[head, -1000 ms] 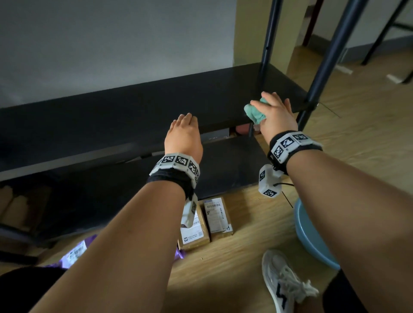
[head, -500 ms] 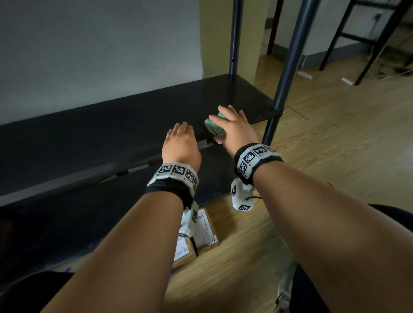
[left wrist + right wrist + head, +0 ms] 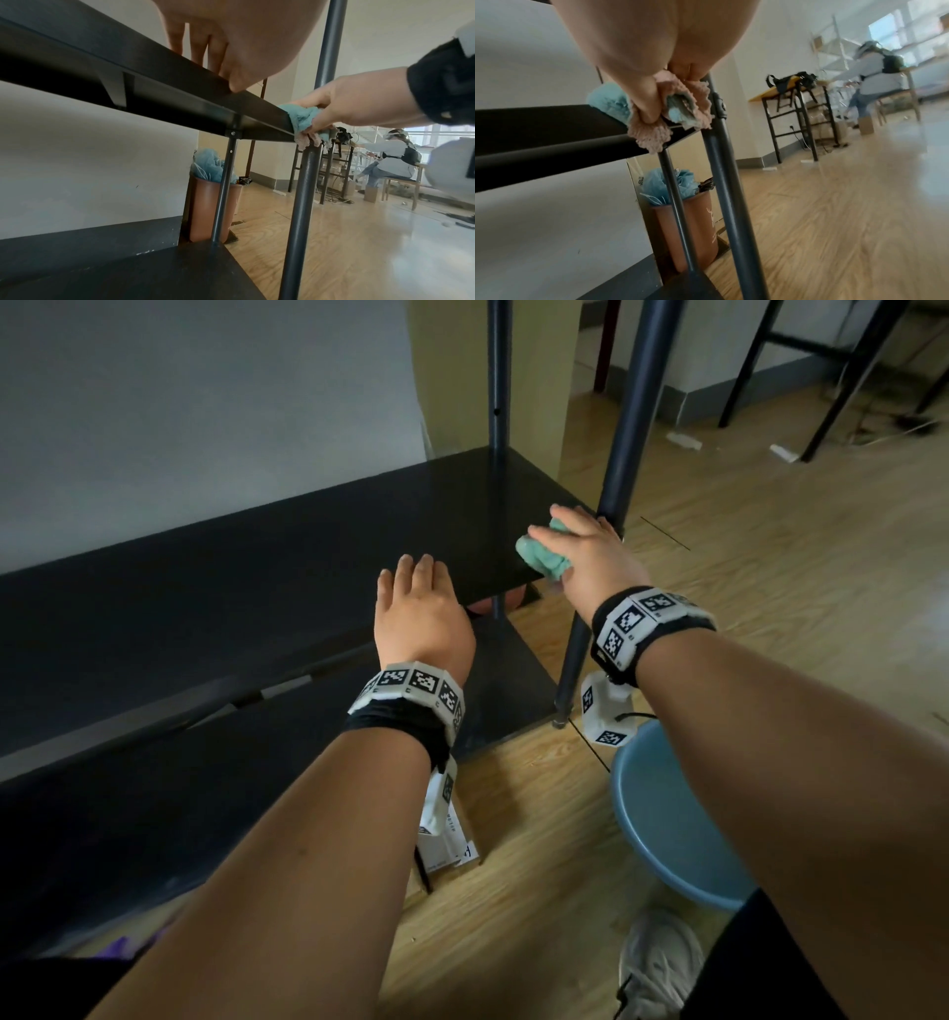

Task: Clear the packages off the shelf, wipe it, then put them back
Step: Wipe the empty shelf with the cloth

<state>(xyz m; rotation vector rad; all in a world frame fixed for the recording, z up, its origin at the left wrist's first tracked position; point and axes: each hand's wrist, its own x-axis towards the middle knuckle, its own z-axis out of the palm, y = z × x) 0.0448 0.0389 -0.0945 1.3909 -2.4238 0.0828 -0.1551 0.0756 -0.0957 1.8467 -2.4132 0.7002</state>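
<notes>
The right hand (image 3: 590,557) had the cloth (image 3: 543,557) bunched up in its grip, fingers over the top and thumb tucked underneath, pinching it tight. It was working the front right corner of the shelf (image 3: 257,567), hard up against the upright post (image 3: 624,428) just past the fingertips. From the right wrist view the cloth (image 3: 654,113) hung over the shelf edge below the grip, so my guess was the person was catching the lip and the top in one pass.

The left hand (image 3: 418,613) wasn't gripping anything. It lay flat and relaxed on the front edge, fingers straight out across the top, off to the side of the cloth hand. Looked to me like it was there to steady the shelf or take the person's weight while leaning in, since the unit looked light on thin legs.

The shelf top looked bare, which made sense for wiping. One package (image 3: 447,839) sat on the floor below the left wrist, mostly hidden by the wrist camera, parked close so putting it back should be a short reach. A blue basin (image 3: 662,814) sat on the floor under the right forearm, probably for rinsing the cloth.

I'd say wiping was under way, with the restock yet to come.
</notes>
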